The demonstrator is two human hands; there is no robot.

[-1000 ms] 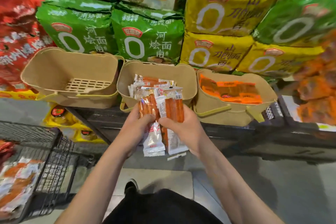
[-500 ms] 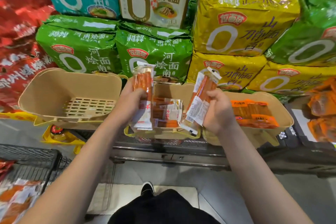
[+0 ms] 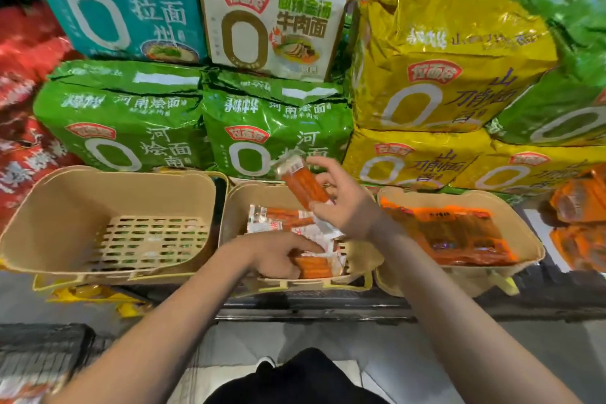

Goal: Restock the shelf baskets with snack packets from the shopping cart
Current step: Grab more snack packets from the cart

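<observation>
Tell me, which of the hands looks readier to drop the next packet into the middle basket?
The right hand: it holds a snack packet above the middle basket. The left hand is already down among the packets.

At frame centre, the left hand presses packets into the middle basket; the right hand pinches a sausage packet above it

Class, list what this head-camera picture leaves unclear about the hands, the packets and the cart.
- Left hand: fingertips buried among middle basket packets; grip unclear.
- Snack packet in the right hand: label motion-blurred, unreadable.
- Shopping cart: cut off by the lower-left edge, blurred; contents unclear.
- Right basket packets: print too small.
</observation>
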